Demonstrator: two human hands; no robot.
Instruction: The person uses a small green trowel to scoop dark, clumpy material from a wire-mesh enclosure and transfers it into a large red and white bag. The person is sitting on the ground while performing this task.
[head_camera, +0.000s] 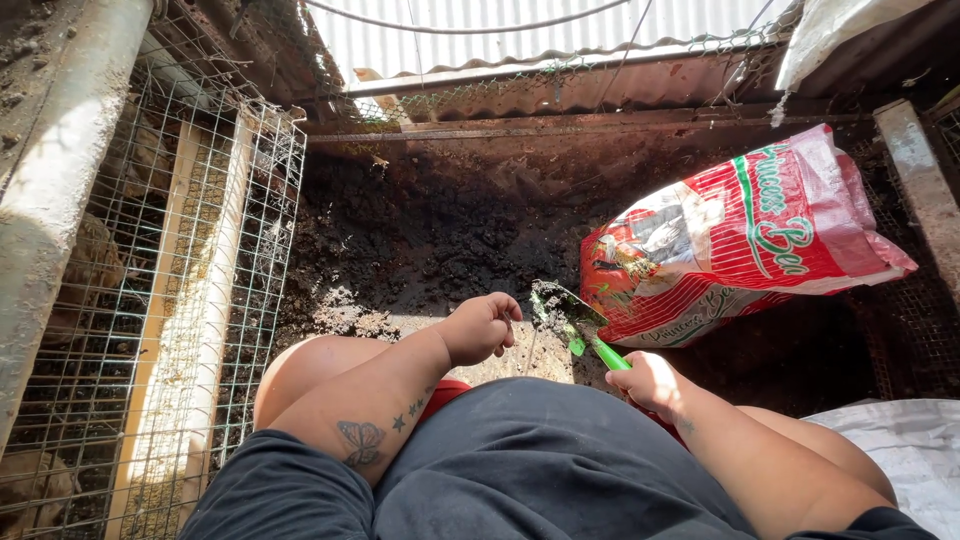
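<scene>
Right hand (650, 383) grip wraps green trowel (575, 320) handle just below red bag (745, 235); left hand (482, 326) fisted beside trowel blade.

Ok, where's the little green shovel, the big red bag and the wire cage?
green trowel (570, 318), head view, on its dirty blade.
red bag (750, 240), head view, middle of its front.
wire cage (150, 300), head view, on the mesh.

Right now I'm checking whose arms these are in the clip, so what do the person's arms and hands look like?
Both arms are bare below short dark sleeves. The left forearm carries a butterfly tattoo and small star tattoos beside it. The left hand and right hand wear no gloves; no rings or watch show.
</scene>
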